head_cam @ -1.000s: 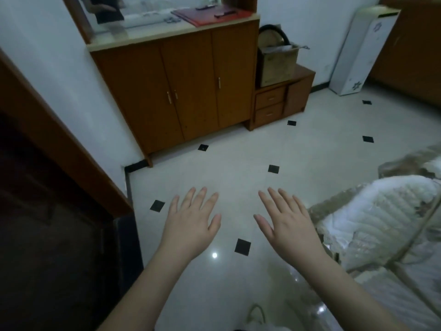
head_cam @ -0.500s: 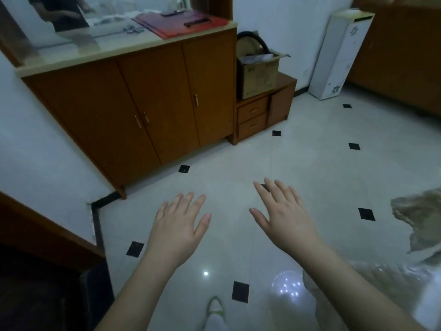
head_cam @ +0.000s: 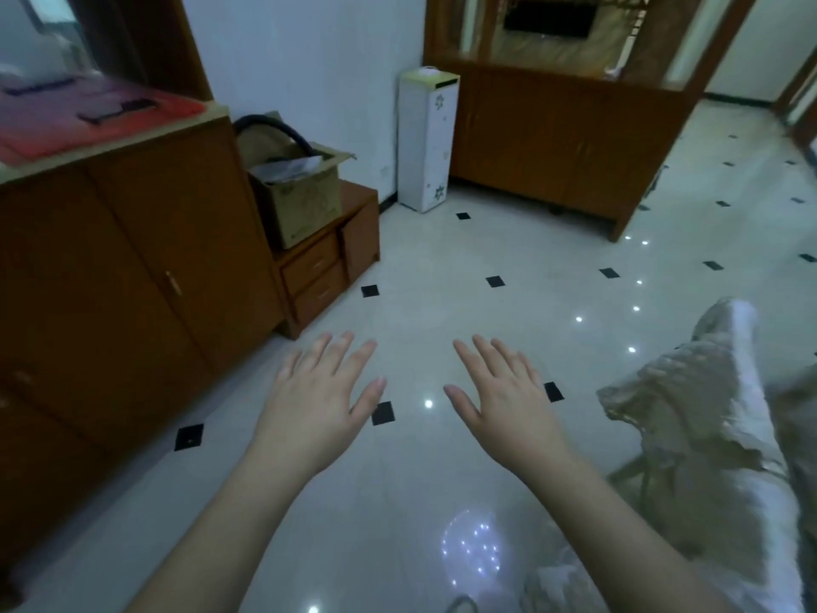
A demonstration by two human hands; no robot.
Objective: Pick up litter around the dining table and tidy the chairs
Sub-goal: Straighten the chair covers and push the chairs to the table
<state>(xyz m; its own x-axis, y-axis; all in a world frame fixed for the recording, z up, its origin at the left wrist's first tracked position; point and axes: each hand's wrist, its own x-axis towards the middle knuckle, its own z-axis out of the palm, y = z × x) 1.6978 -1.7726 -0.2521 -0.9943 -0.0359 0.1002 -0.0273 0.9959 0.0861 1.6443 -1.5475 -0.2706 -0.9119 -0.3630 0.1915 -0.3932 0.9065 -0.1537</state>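
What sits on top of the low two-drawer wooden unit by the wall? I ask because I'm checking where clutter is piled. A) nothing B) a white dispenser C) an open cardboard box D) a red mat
C: an open cardboard box, flaps up with a black hose looped at its back, stands on the low drawer unit; the hands hold nothing.

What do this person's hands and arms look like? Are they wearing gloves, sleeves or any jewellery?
Both are bare. The left hand and the right hand have no gloves, and no rings show on the fingers. Neither wrist carries a watch or a bracelet. Both forearms are uncovered right down to the bottom edge of the picture, so no sleeve is in view. The fingernails look short and unpainted.
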